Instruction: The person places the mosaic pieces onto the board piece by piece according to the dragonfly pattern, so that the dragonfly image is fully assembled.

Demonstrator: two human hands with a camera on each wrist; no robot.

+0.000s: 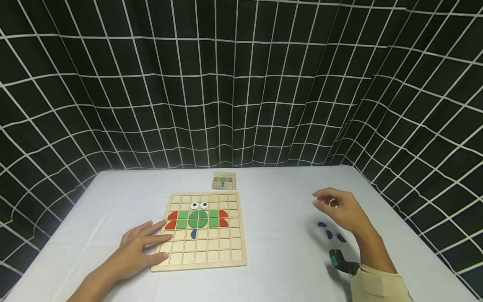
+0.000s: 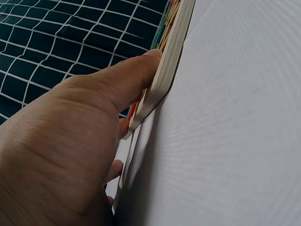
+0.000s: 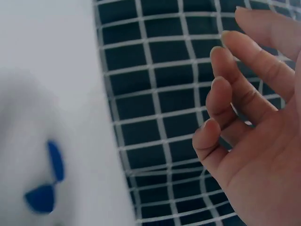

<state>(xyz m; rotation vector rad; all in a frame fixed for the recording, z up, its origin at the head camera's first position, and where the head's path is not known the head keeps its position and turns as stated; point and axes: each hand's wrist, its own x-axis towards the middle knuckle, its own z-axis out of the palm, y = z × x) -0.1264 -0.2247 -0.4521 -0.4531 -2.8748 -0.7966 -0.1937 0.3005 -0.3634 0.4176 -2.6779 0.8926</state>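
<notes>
My left hand point(image 1: 136, 248) rests on the left edge of a wooden grid board point(image 1: 225, 256), fingers spread and the thumb on its near left corner. On the board, green pieces point(image 1: 198, 219) form a circle with squares at both sides, red quarter pieces point(image 1: 171, 225) sit at the outer ends, and two eye discs point(image 1: 204, 205) lie above. Below the circle is one blue half-circle point(image 1: 194, 234). My right hand point(image 1: 341, 209) hovers over the right of the table, fingers loosely bent and holding nothing. Three blue half-circles point(image 1: 330, 234) lie beneath it; two show blurred in the right wrist view.
A small pattern card point(image 1: 224, 180) with a similar figure lies behind the board. White cloth point(image 1: 279, 235) covers the table. A dark curtain with white grid lines point(image 1: 226, 84) surrounds the back and sides. The right wrist wears a black strap device point(image 1: 341, 262).
</notes>
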